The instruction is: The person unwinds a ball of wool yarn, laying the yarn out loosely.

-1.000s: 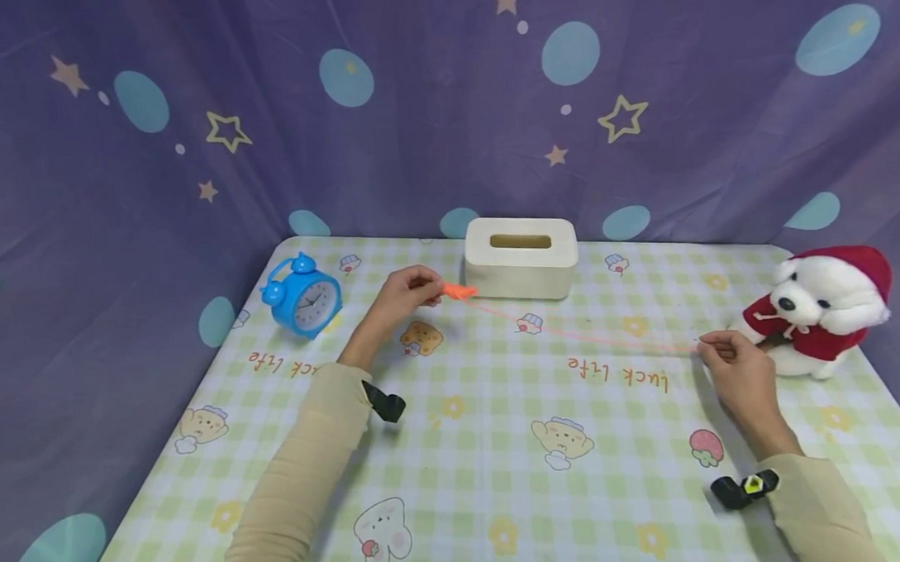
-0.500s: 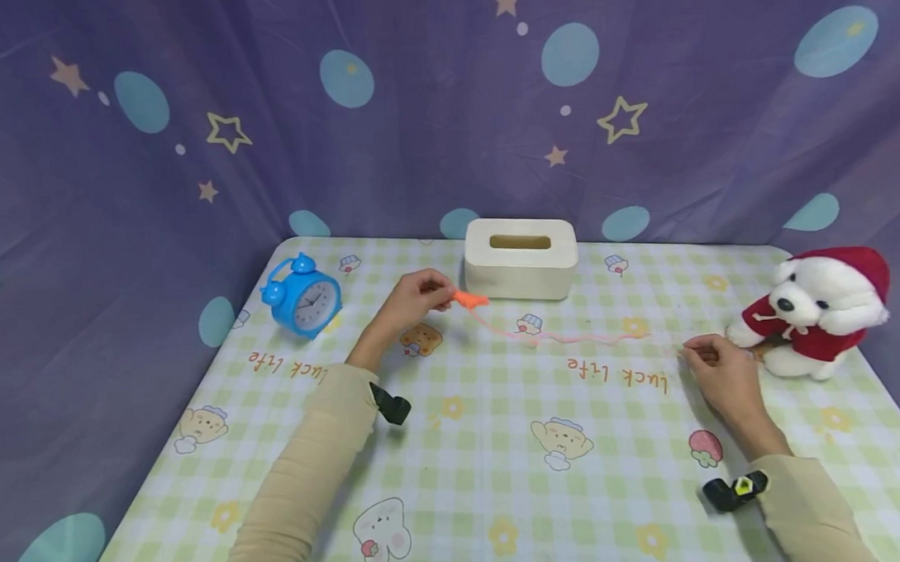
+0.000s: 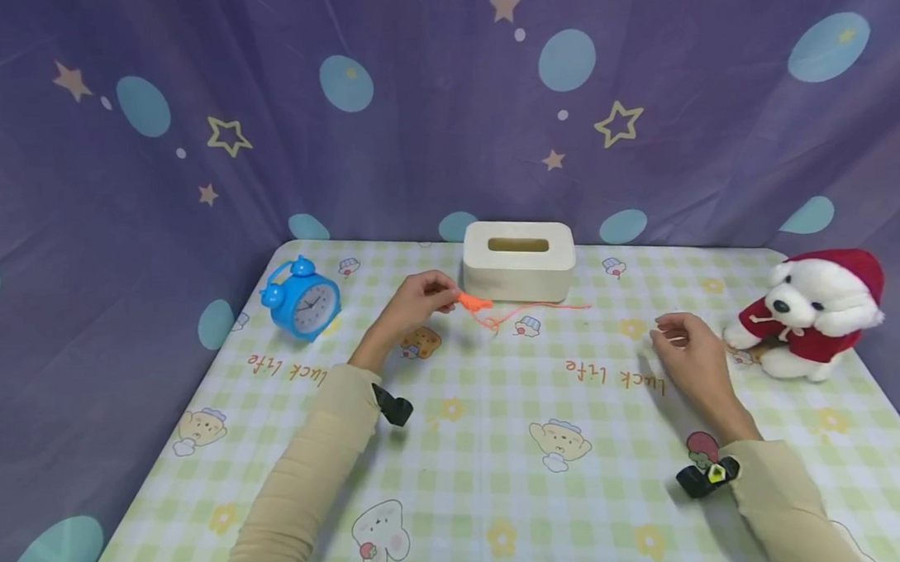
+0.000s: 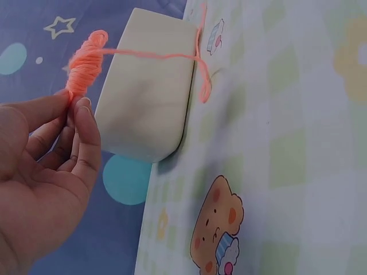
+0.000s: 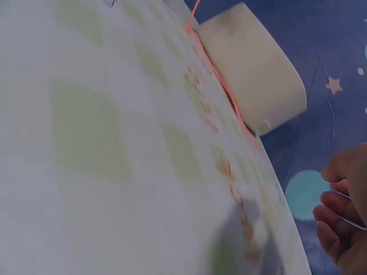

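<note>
My left hand [image 3: 421, 300] pinches one end of a small wound bundle of orange yarn [image 4: 86, 67] between thumb and fingertips, raised above the tabletop. From the bundle a loose strand of yarn [image 3: 540, 304] drops to the cloth and trails to the right along the front of the cream tissue box [image 3: 519, 277]. On the right side, my right hand [image 3: 694, 357] hovers over the printed cloth with loosely curled fingers and nothing in them. In the right wrist view its fingers [image 5: 338, 215] show at the edge, apart from the strand.
A blue alarm clock [image 3: 305, 302] stands at the back left. To the right sits a white plush dog [image 3: 816, 309] in a red hat and hoodie. The checked tablecloth [image 3: 457, 479] ends at a purple curtain [image 3: 430, 149] behind.
My right hand has let go of the yarn strand and moved left. The strand, stretched taut before, has slackened and fallen near the tissue box. My left hand has shifted slightly right with the bundle.
</note>
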`<state>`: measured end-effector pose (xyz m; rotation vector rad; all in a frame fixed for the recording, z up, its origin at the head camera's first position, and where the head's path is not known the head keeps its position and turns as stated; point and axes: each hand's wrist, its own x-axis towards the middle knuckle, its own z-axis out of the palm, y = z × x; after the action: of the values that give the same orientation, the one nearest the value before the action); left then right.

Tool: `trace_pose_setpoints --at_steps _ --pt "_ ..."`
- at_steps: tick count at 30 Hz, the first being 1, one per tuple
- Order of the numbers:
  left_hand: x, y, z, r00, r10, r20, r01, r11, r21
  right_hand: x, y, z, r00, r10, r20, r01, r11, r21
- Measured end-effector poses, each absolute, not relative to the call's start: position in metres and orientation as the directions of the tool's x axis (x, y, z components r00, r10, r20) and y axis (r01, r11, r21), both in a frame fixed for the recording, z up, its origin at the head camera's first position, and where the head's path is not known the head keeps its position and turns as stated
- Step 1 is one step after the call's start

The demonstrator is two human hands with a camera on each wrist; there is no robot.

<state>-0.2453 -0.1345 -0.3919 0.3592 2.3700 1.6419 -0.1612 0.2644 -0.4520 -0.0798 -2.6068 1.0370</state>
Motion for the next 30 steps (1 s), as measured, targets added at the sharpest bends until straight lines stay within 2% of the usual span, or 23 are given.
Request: trace_pose_setpoints --at_steps 7,14,24,30 --pt "-0.243 -0.132 -0.391 -0.933 0.358 -0.034 0.082 0.305 0.949 -0.18 0.22 -0.441 -0.936 0.088 0.342 -0.203 0.659 -0.725" --pt "-0.243 -0.128 -0.394 -0.936 0.348 -0.044 0.064 0.292 0.954 -0.195 0.17 -0.437 -0.93 -0.009 0.366 -0.315 0.53 -0.788" --pt "-0.243 -0.128 -0.393 -0.939 0.341 -0.037 0.077 0.314 0.946 -0.207 0.109 -0.449 -0.932 -0.192 0.307 -0.36 0.384 -0.85" --pt "-0.244 -0.128 -0.393 -0.944 0.329 -0.034 0.078 0.321 0.944 -0.208 0.085 -0.452 -0.935 -0.23 0.271 -0.34 0.359 -0.869"
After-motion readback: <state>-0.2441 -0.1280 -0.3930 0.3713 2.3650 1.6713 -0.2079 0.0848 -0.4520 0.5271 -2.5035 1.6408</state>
